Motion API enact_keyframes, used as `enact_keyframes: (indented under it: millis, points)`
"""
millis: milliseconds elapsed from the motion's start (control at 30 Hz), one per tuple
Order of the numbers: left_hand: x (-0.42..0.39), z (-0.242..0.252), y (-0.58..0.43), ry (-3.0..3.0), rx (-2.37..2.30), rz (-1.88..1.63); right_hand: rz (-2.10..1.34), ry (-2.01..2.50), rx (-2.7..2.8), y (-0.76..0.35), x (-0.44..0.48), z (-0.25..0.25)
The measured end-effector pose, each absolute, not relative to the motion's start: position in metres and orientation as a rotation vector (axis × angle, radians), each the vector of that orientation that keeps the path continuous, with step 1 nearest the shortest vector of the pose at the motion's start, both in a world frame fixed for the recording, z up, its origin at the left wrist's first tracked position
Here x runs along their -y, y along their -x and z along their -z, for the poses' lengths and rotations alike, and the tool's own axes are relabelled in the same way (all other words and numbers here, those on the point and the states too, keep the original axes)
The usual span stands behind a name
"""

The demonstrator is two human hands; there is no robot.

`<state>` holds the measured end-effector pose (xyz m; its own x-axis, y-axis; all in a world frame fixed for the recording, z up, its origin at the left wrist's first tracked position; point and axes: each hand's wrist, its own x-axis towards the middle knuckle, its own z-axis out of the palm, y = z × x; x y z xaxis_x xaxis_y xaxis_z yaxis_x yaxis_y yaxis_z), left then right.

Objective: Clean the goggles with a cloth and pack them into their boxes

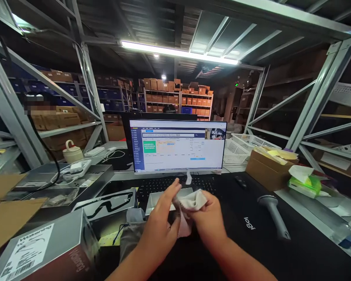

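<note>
1. Left hand (159,224) was half open, fingers curled beside the cloth; grip unclear.
2. Cloth (190,203) was held above the desk (234,168) between both hands: grey, crumpled, pink piece (184,228) hanging below.
3. Right hand (207,218) was closed on it.
4. Likely light, soft, limp; take by a fold.
</note>
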<state>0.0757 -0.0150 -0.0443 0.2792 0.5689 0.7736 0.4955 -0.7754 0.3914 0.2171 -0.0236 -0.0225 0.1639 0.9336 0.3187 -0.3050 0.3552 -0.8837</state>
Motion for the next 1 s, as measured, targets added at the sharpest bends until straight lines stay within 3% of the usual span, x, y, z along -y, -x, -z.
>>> enact_keyframes:
  millis: [200, 433, 700, 900, 1000]
  points:
    - [0.014, 0.036, -0.077, -2.641, -0.911, -1.430, -1.256, 0.657, 0.755, -0.242, 0.007, 0.005]
    - [0.010, 0.039, -0.073, -2.436, -0.917, -1.531, -0.758, 0.912, 1.171, -0.206, 0.030, 0.041]
    - [0.021, 0.025, -0.073, -2.511, -1.032, -1.230, -1.335, 0.709, 0.818, -0.242, 0.001, 0.011]
    - [0.017, 0.027, -0.070, -2.398, -1.000, -1.344, -0.821, 0.964, 1.053, -0.211, 0.028, 0.040]
    - [0.017, 0.026, -0.068, -2.395, -0.958, -1.350, -0.879, 0.932, 1.091, -0.212, 0.029, 0.037]
